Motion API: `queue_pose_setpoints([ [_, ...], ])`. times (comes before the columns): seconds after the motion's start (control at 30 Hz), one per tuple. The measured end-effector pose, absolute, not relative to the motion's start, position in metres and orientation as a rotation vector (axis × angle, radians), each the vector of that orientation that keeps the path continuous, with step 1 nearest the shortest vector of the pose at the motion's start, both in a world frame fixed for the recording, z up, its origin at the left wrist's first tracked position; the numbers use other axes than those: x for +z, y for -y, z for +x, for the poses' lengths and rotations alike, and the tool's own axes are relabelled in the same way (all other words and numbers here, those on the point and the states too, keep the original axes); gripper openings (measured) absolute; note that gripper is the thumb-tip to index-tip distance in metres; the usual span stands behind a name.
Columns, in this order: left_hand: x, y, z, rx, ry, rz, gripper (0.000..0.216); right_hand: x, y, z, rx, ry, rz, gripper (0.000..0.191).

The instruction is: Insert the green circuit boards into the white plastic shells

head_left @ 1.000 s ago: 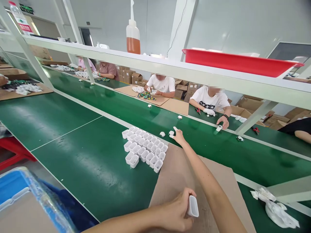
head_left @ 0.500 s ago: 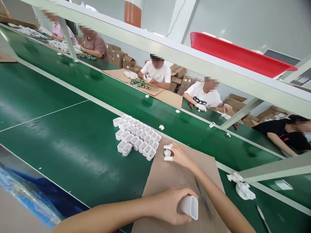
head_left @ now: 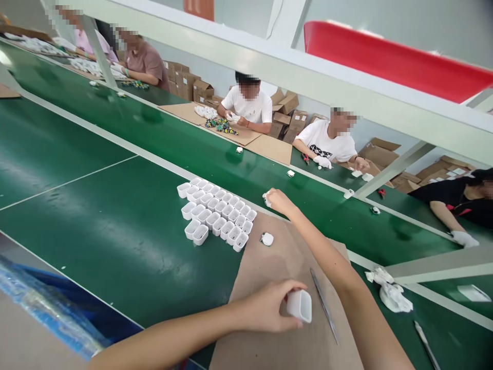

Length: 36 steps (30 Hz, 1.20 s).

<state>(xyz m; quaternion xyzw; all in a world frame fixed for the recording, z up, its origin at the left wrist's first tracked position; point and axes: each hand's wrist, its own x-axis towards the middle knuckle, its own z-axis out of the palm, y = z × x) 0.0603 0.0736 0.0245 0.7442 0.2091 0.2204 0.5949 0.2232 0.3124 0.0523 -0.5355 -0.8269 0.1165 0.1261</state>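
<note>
My left hand grips a small white plastic cup above the cardboard sheet, its opening facing right. My right hand reaches over the green conveyor belt, its fingers closed around a small white rounded part, partly hidden by the fingertips. A similar white rounded part with a dark edge lies on the cardboard. Metal tweezers lie on the cardboard between my forearms. Several white cups stand in close rows to the left of the cardboard.
More white parts sit spaced along the green belt. A crumpled white cloth and a pen-like tool lie at right. A slanted shelf beam carries a red tray. Several co-workers sit across the belt.
My right hand has let go of the white part on the cardboard and moved up to the belt, closing on another. My left hand still holds the cup, slightly higher.
</note>
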Motion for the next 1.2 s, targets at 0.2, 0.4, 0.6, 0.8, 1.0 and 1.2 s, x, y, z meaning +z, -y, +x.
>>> queue_pose_setpoints([
  [0.2,0.023,-0.075,0.062,0.882,-0.605,1.708,0.048,0.057,-0.192,0.270,0.397,1.882,-1.500,0.034],
  [0.4,0.019,-0.069,0.061,1.018,-0.407,1.838,0.057,0.058,-0.026,0.271,0.593,1.510,-1.171,0.039],
  [0.6,0.024,-0.065,0.058,0.975,-0.257,1.967,0.062,0.055,0.021,0.254,0.630,1.565,-0.957,0.046],
  [0.8,0.026,-0.064,0.059,0.950,-0.280,2.018,0.060,0.058,0.029,0.248,0.408,1.792,-1.002,0.060],
  [1.0,0.027,-0.062,0.057,0.954,-0.297,2.084,0.060,0.057,0.030,0.248,0.351,1.839,-1.009,0.070],
  [1.2,0.027,-0.061,0.058,0.937,-0.292,2.072,0.061,0.051,0.031,0.249,0.270,1.914,-0.994,0.068],
])
